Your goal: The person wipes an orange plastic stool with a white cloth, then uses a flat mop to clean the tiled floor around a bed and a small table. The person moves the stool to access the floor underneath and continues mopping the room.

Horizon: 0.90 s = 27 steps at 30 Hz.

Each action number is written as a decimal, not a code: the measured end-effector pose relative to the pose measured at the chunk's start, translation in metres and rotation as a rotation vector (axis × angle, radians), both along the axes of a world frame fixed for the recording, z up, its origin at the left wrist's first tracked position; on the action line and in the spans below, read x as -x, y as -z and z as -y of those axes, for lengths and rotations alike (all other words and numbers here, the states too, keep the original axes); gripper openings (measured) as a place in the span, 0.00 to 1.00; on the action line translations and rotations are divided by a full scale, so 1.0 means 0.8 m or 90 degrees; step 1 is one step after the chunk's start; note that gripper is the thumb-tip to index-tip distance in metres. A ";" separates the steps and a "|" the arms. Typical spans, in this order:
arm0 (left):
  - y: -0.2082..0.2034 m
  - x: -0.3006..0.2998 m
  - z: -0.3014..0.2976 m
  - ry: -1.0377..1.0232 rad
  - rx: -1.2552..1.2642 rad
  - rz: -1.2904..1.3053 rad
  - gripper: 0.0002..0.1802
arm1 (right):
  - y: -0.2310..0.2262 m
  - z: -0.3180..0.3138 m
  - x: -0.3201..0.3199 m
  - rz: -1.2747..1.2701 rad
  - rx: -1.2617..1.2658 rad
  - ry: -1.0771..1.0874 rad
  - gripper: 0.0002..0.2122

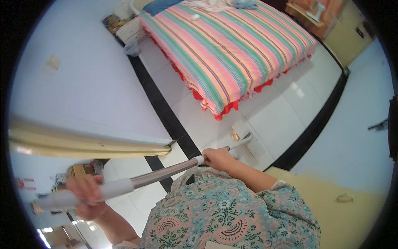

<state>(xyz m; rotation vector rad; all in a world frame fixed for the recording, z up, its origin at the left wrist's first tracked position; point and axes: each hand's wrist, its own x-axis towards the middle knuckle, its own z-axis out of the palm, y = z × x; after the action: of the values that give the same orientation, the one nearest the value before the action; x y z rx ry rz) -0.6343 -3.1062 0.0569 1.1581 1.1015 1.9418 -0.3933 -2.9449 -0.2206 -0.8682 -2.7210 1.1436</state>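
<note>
A long mop-like pole (166, 172) of shiny metal with white plastic parts slants across the view, from near left to the floor ahead. My left hand (85, 195), a little blurred, is wrapped around its thick white grip at the upper end. Further down, beside a white collar, my right hand (217, 159) is closed around the shaft. Beyond that hand the thin white lower part reaches the tiles near the bed's corner. A small pale head or box-like piece (240, 130) shows there, too small to make out clearly.
A bed (228, 50) with a striped cover and red skirt stands ahead on white tiles with black borders. A grey bin (132, 48) and white bedside cabinet (127, 31) are far left. A yellowish door frame (91, 143) is at left, a cream drawer front (344, 199) at right.
</note>
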 end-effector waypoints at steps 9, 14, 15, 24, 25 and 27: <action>-0.103 -0.034 -0.011 0.122 -0.182 -0.030 0.11 | -0.049 -0.025 0.062 -0.157 0.066 -0.235 0.13; -0.127 -0.038 -0.045 0.575 -0.018 -0.238 0.08 | -0.007 -0.030 0.104 -0.247 0.057 -0.221 0.09; -0.112 -0.031 -0.054 0.570 -0.032 -0.265 0.07 | 0.004 -0.039 0.119 -0.245 0.043 -0.183 0.08; -0.045 0.049 -0.039 0.275 -0.066 -0.428 0.08 | -0.015 -0.094 0.295 -0.265 0.108 -0.071 0.08; -0.044 0.060 -0.036 0.249 -0.079 -0.423 0.07 | -0.018 -0.092 0.317 -0.274 0.102 -0.056 0.08; -0.043 0.089 -0.038 0.196 -0.101 -0.408 0.08 | -0.026 -0.098 0.362 -0.286 0.094 -0.030 0.08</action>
<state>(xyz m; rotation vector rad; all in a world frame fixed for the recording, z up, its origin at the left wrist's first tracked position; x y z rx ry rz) -0.7052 -3.0755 0.0912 1.9943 0.9964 1.4686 -0.6825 -2.8667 -0.1996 -0.4855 -2.3251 1.3684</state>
